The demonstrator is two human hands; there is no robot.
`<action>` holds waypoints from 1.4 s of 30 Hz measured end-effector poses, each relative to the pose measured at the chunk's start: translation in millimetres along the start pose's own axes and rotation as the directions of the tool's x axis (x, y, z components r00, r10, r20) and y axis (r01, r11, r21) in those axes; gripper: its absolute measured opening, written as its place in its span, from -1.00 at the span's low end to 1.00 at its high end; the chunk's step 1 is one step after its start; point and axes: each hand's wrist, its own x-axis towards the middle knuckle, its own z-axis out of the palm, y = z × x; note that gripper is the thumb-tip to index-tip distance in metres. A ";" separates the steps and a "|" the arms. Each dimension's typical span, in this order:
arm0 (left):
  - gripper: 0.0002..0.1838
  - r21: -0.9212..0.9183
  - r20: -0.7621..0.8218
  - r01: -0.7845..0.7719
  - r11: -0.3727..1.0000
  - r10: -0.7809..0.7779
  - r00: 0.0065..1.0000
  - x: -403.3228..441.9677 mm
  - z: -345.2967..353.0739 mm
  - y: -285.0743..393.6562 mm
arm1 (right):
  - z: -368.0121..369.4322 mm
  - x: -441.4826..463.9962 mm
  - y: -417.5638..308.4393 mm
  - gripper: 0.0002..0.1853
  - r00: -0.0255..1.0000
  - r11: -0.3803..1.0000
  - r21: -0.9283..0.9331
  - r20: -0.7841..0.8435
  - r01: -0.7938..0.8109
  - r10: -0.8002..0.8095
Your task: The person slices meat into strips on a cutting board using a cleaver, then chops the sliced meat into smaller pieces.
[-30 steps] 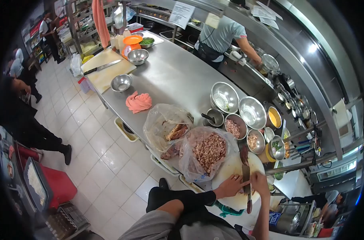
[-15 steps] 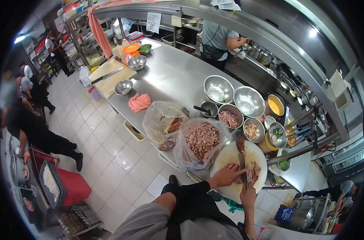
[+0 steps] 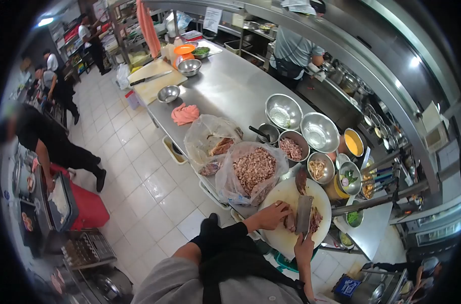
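My right hand (image 3: 304, 248) grips the handle of a cleaver (image 3: 304, 213), its broad blade lying over the round white cutting board (image 3: 275, 199). Left of the blade, the bent fingers of my left hand (image 3: 271, 216) press on a piece of meat (image 3: 290, 223). Chopped meat (image 3: 316, 220) lies just right of the blade. A longer dark piece of meat (image 3: 301, 181) rests at the board's far edge. Beside the board stands a clear plastic bag (image 3: 224, 177) full of diced meat (image 3: 255, 172).
Another plastic bag (image 3: 197, 137) holds larger meat pieces. Several steel bowls (image 3: 319, 130) stand beyond the board, one with diced meat (image 3: 291, 148). A pink cloth (image 3: 185, 114) and a knife (image 3: 150, 78) lie farther along the steel counter (image 3: 225, 96). Co-workers stand at left and behind the counter.
The cleaver has gone from nearly edge-on to showing its flat face. My left hand has drawn left, away from the blade. At left, a co-worker's hand now reaches into the grey tub.
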 end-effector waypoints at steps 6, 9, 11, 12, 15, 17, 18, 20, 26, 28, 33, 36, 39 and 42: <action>-0.28 0.003 0.054 -0.311 0.950 0.311 0.949 15.1 -6.6 -16.2 | 6.0 -0.8 -2.1 -0.56 0.998 0.998 -0.036 -0.004 -0.057 0.057; -0.30 -0.089 0.045 -0.327 0.941 0.332 0.942 16.7 -2.1 -25.8 | 18.7 -1.6 -12.9 -0.61 0.986 0.989 -0.025 -0.093 -0.143 0.140; -0.30 -0.117 0.049 -0.321 0.940 0.328 0.943 13.3 -2.7 -24.3 | 23.9 -13.7 -22.5 -0.63 0.968 0.978 0.035 -0.140 -0.205 0.208; -0.27 -0.129 0.052 -0.314 0.941 0.323 0.945 12.6 3.2 -26.8 | 21.2 -16.5 -33.8 -0.63 0.959 0.970 0.087 -0.155 -0.227 0.238; -0.23 -0.145 0.037 -0.275 0.951 0.283 0.959 9.0 -2.1 -24.8 | 29.8 -19.7 -41.5 -0.63 0.927 0.950 0.046 -0.211 -0.308 0.311; -0.18 -0.109 -0.009 -0.287 0.952 0.288 0.958 8.8 -0.5 -26.4 | 32.6 -22.8 -38.5 -0.66 0.926 0.958 -0.007 -0.256 -0.288 0.277; -0.18 -0.105 -0.031 -0.292 0.951 0.290 0.956 7.1 -2.3 -26.4 | 28.9 -23.4 -47.6 -0.64 0.917 0.941 -0.034 -0.241 -0.336 0.319; -0.20 -0.087 -0.070 -0.304 0.949 0.299 0.952 2.4 -4.2 -28.0 | 28.9 -22.4 -64.1 -0.60 0.890 0.901 -0.074 -0.210 -0.427 0.405; -0.31 -0.044 -0.121 -0.285 0.957 0.278 0.953 4.0 9.1 -29.0 | 40.2 -23.1 -60.9 -0.60 0.880 0.902 -0.087 -0.276 -0.424 0.387; -0.33 -0.054 -0.112 -0.286 0.957 0.279 0.954 3.2 2.1 -28.0 | 38.5 -23.8 -66.8 -0.63 0.891 0.921 -0.075 -0.295 -0.382 0.346; -0.35 -0.003 -0.139 -0.287 0.958 0.284 0.949 3.6 1.0 -26.7 | 38.1 -25.7 -64.9 -0.62 0.873 0.902 -0.048 -0.278 -0.428 0.400; -0.35 -0.011 -0.082 -0.282 0.959 0.280 0.956 3.7 -3.1 -27.3 | 38.0 -23.7 -74.6 -0.55 0.865 0.889 -0.028 -0.247 -0.457 0.437; -0.36 -0.001 -0.033 -0.276 0.961 0.276 0.961 4.1 -7.1 -27.1 | 38.9 -24.0 -73.0 -0.55 0.863 0.887 -0.046 -0.258 -0.459 0.434; -0.38 -0.043 -0.001 -0.277 0.960 0.277 0.961 8.3 -1.6 -27.2 | 36.3 -21.7 -69.8 -0.54 0.854 0.874 -0.055 -0.247 -0.483 0.457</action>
